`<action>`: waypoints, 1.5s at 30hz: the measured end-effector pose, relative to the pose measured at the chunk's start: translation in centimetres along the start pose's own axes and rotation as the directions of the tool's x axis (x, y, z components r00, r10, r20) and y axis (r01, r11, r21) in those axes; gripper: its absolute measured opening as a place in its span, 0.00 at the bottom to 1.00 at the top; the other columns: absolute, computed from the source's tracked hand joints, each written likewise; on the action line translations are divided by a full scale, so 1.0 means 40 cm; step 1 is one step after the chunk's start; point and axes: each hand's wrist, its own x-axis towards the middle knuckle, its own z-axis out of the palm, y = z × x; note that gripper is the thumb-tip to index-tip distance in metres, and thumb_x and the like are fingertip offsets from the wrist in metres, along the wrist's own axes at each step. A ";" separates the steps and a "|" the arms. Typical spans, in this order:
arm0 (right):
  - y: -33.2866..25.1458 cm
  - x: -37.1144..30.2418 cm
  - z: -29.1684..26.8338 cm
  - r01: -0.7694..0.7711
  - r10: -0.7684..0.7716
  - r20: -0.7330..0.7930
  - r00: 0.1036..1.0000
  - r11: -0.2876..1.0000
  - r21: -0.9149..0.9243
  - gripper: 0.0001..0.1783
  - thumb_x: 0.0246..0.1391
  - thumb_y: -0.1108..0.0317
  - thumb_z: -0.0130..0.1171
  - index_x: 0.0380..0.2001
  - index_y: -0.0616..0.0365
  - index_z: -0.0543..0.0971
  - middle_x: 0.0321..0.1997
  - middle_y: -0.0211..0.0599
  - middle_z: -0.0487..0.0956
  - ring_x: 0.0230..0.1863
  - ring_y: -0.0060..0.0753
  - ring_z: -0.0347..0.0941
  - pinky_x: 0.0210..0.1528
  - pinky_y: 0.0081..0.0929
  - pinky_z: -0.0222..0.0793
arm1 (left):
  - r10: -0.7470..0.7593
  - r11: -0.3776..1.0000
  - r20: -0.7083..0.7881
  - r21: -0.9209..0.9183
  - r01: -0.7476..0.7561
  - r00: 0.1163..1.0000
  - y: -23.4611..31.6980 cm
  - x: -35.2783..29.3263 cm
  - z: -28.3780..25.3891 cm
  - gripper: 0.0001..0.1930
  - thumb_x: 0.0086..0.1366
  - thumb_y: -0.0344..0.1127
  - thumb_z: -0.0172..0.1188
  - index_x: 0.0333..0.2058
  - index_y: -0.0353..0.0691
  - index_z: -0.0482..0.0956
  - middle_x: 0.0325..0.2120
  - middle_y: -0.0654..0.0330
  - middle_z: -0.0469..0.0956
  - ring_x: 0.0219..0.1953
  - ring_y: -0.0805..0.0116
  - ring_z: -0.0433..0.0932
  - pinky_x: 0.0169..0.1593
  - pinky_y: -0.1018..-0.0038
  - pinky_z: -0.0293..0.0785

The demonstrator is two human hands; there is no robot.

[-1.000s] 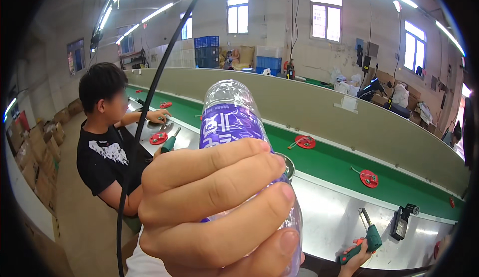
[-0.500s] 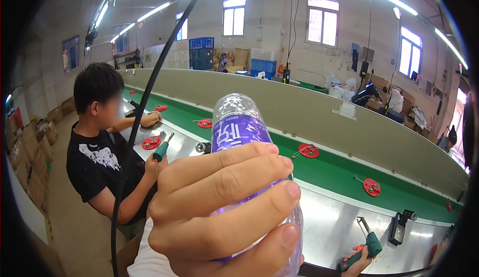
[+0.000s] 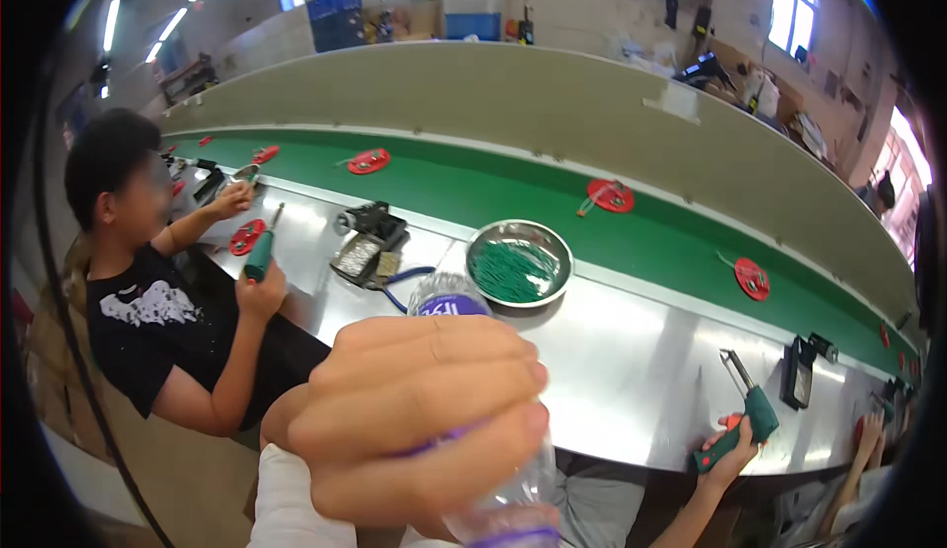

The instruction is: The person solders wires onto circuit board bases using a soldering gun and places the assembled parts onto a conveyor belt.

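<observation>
Close to the camera, my left hand point(image 3: 424, 410) is wrapped round a clear plastic bottle point(image 3: 449, 296) with a purple label. The fingers hide most of the bottle's middle. One clear end shows above the hand, and the other, with a purple band, reaches down to the lower edge. Over the front edge of the metal bench, my right hand point(image 3: 732, 459) grips a green soldering gun point(image 3: 758, 415) by its handle, the metal tip pointing up and left. To the right of that tip stands a black soldering-iron stand point(image 3: 797, 375).
A steel bowl point(image 3: 554, 296) of thin green wires stands beyond the bottle, with blue-handled pliers point(image 3: 395, 296) and another stand point(image 3: 367, 237) to its left. Red discs point(image 3: 610, 196) lie along a green belt point(image 3: 473, 168). At left, a co-worker point(image 3: 148, 321) holds a soldering gun point(image 3: 260, 252).
The view has tilted down, bringing the wire bowl and pliers into sight. My left hand and the bottle sit lower, with less of the label showing. The right hand keeps its grip.
</observation>
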 end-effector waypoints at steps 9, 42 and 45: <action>-0.011 0.007 0.015 -0.037 0.037 -0.013 0.999 0.999 -0.004 0.15 0.64 0.60 0.53 0.36 0.64 0.73 0.27 0.41 0.77 0.13 0.25 0.68 0.14 0.23 0.64 | -0.700 0.651 0.001 -0.411 0.638 0.714 -0.148 -0.249 0.177 0.21 0.51 0.39 0.72 0.38 0.29 0.80 0.31 0.52 0.84 0.33 0.66 0.84 0.39 0.75 0.79; -0.013 0.019 -0.007 -0.043 0.037 0.051 0.998 0.992 0.118 0.13 0.63 0.66 0.54 0.40 0.68 0.73 0.28 0.46 0.77 0.13 0.27 0.68 0.13 0.23 0.64 | -0.677 0.706 0.295 -0.002 0.709 0.675 -0.211 -0.134 0.191 0.11 0.71 0.34 0.57 0.40 0.30 0.81 0.34 0.53 0.83 0.34 0.68 0.83 0.39 0.76 0.78; -0.015 0.020 -0.008 -0.049 0.041 0.066 0.997 0.992 0.120 0.13 0.63 0.66 0.54 0.41 0.68 0.73 0.28 0.46 0.77 0.13 0.27 0.69 0.14 0.24 0.64 | -0.688 0.651 0.233 -0.218 0.727 0.687 -0.217 -0.175 0.211 0.12 0.72 0.30 0.50 0.50 0.30 0.73 0.42 0.49 0.79 0.34 0.66 0.83 0.40 0.73 0.81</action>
